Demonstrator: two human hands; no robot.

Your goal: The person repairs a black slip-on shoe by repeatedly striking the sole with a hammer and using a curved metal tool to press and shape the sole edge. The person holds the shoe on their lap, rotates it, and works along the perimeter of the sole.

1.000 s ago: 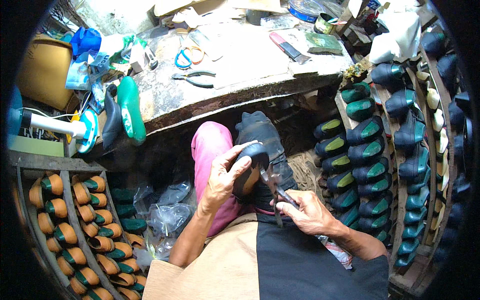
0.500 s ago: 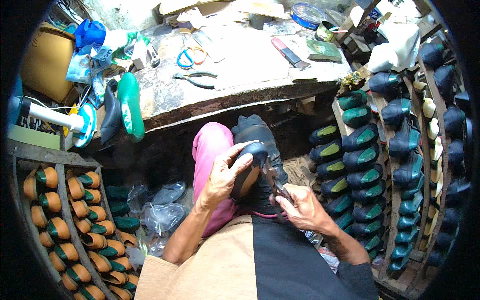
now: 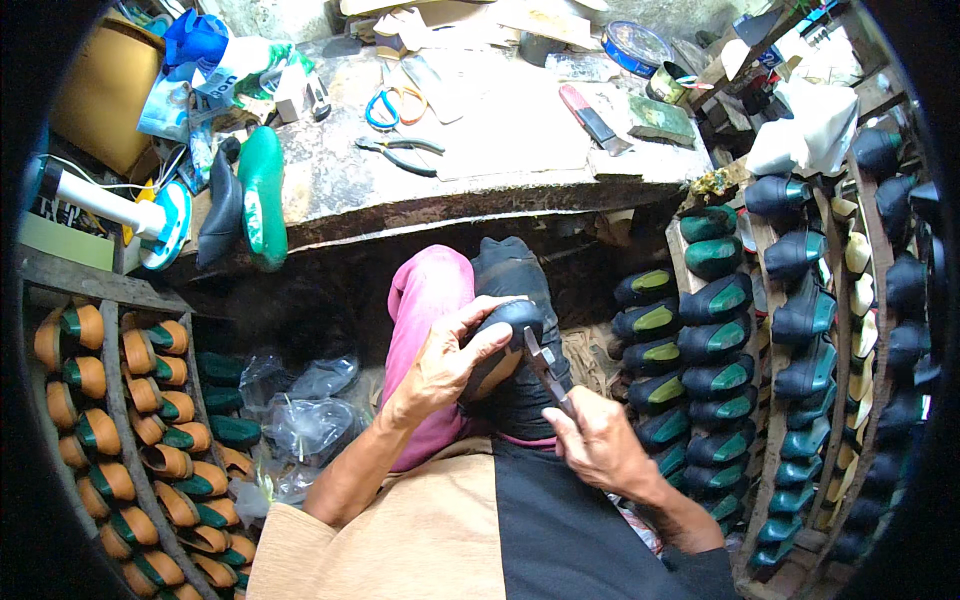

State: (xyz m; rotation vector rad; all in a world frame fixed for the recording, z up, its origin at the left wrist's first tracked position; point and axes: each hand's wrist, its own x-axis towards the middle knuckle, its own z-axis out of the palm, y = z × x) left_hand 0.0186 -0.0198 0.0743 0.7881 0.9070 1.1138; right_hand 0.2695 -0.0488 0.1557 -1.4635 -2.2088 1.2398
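My left hand is closed around a dark, rounded shoe held above my knees, its thumb lying across the near side. My right hand grips the dark handle of metal pincers. The pincers' head is at the shoe's right edge; whether the jaws are clamped on it I cannot tell. A brown patch shows below the shoe, partly hidden by my left hand.
A worktable ahead carries pliers, scissors and a red-handled knife. A green shoe last hangs at its left edge. Racks of tan shoes stand left, dark shoes right. Plastic bags lie beside my left leg.
The whole view has shifted slightly. The pincers have turned a little at the shoe's edge, and my right hand has dropped slightly lower. Both hands keep their holds.
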